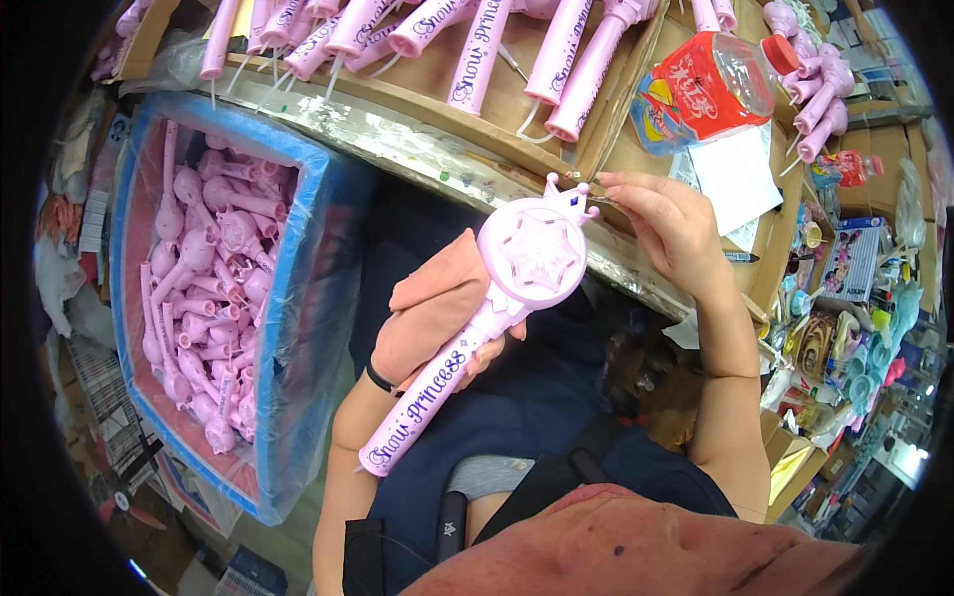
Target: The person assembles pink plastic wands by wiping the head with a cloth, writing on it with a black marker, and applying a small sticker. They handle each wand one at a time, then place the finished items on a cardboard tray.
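A pink toy wand (pixel 535 254) slants across the middle, its round star-patterned head and small crown toward the far right. Dark lettering runs along its handle. My left hand (pixel 483 362) is closed around the handle below the head, with fingertips showing on its right side. A peach cloth (pixel 437 288) covers the back of that hand and touches the head's edge. Beside the crown, my right hand (pixel 661 221) has thumb and index finger pinched together at its right tip. Whatever lies between those fingertips is too small to make out.
At left stands a blue-rimmed, plastic-lined bin (pixel 266 397) full of pink wand parts. Several pink handles with white wires lie in a cardboard tray (pixel 417 104) on the bench. A red-labelled bottle (pixel 701 89) lies at the far right, near white paper (pixel 735 179).
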### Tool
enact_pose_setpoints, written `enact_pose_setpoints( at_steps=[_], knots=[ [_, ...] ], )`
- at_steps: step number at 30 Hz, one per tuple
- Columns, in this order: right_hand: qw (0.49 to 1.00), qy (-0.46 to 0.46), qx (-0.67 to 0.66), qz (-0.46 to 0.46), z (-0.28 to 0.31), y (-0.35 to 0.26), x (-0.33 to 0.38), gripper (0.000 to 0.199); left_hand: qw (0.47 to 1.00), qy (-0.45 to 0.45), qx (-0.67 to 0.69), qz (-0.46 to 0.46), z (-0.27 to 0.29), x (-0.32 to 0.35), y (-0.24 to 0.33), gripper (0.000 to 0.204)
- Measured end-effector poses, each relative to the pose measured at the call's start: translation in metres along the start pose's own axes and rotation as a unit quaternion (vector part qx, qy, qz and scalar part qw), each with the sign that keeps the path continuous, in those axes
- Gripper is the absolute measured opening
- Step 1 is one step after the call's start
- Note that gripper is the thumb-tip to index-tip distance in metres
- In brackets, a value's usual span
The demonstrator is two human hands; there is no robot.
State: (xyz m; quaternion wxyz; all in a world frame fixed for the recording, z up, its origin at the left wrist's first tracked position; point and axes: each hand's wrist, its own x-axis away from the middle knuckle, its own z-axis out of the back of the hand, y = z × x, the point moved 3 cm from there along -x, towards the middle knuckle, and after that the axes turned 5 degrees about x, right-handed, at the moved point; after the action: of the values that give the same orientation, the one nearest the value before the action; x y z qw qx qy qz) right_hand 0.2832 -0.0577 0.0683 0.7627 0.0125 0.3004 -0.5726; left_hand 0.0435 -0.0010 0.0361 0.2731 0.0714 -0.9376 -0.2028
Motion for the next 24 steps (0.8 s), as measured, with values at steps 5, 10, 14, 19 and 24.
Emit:
enact_pose_setpoints(
  at_steps=[5,10,14,19,24],
  knots=[
    [0.999,-0.027,-0.006,0.038,0.004,0.006,-0.003,0.035,0.999,0.009,0.042,-0.004,-0.01,-0.007,0.009,0.046],
    [0.995,-0.084,0.019,0.051,0.007,0.01,-0.006,0.038,0.999,0.051,0.003,-0.003,-0.017,-0.012,0.013,0.038],
    [0.994,-0.087,0.046,0.056,0.006,0.009,-0.007,0.035,0.997,0.078,-0.024,0.006,-0.02,-0.015,0.014,0.031],
    [0.989,-0.079,0.104,0.069,0.003,0.011,-0.005,0.033,0.997,0.077,-0.008,0.014,-0.02,-0.017,0.014,0.029],
    [0.989,-0.073,0.107,0.071,0.001,0.011,-0.003,0.033,0.997,0.071,-0.001,0.009,-0.017,-0.019,0.012,0.031]
  ],
)
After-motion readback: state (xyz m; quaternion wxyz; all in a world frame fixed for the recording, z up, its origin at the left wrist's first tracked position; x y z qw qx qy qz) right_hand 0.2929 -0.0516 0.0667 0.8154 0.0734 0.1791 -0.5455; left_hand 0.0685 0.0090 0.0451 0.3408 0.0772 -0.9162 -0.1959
